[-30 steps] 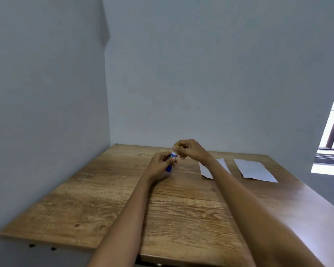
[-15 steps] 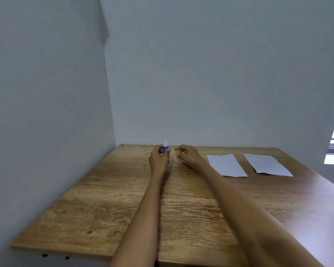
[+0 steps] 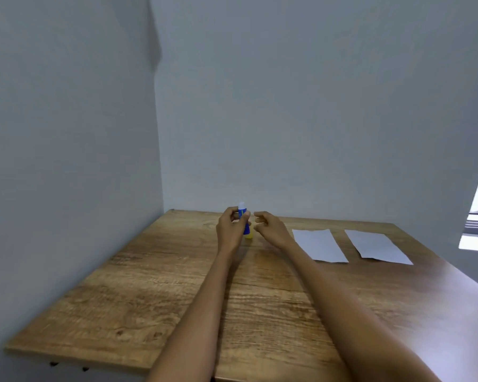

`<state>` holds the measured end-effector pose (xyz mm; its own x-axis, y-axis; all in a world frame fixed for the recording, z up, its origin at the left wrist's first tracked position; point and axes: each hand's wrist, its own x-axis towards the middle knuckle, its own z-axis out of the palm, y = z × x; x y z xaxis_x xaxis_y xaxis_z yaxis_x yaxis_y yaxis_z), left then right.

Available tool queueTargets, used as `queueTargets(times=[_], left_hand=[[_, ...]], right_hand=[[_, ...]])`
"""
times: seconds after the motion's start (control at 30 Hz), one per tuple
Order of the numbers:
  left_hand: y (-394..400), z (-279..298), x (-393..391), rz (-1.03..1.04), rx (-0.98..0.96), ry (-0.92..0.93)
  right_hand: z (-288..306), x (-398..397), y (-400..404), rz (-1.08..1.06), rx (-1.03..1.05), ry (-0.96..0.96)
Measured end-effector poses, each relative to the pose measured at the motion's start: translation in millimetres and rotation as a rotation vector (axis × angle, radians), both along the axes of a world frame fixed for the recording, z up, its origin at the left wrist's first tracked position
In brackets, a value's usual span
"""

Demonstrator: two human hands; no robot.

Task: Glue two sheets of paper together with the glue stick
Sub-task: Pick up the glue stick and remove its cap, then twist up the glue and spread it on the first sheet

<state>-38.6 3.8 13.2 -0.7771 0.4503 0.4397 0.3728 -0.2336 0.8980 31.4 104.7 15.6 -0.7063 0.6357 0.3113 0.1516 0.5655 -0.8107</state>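
Head view: left hand (image 3: 232, 230) grips upright blue glue stick (image 3: 244, 223), white tip exposed for spreading; right hand (image 3: 269, 230) loosely curled, empty; two white paper sheets (image 3: 319, 245) side by side, unglued.

The desk (image 3: 177, 293) was wood-grain, brown and smooth, with a faint sheen toward 3 o'clock. Two paper sheets, left sheet (image 3: 319, 245) and right sheet (image 3: 377, 248), looked thin, white and matt. The glue stick (image 3: 244, 223) appeared glossy blue plastic. The walls (image 3: 301, 106) were matt grey paint.
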Motion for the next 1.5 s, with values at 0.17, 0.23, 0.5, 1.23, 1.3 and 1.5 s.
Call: queueTargets(times=[0.17,0.23,0.5,1.23,1.3,1.5], left_hand=[[1.1,10.2,16.9,-0.015,0.059,-0.002],[-0.3,11.0,15.0,0.003,0.088,-0.03],[-3.1,24.6,11.5,-0.015,0.302,-0.232],[-7.1,24.4,22.5,-0.144,0.272,-0.128],[-7.3,23.6,22.1,-0.143,0.275,-0.129],[-10.4,22.3,14.7,-0.125,0.337,-0.197]], right_hand=[[-4.8,6.8,-24.6,0.249,-0.681,0.356],[-9.5,7.1,-30.6,0.343,-0.887,0.47],[-3.8,6.6,-44.7,0.483,-1.064,0.626],[-1.5,-1.3,-44.9,0.287,-0.951,0.356],[-0.3,-0.2,-47.6,0.291,-0.935,0.331],[-6.8,-7.3,-53.8,0.37,-0.962,0.412]])
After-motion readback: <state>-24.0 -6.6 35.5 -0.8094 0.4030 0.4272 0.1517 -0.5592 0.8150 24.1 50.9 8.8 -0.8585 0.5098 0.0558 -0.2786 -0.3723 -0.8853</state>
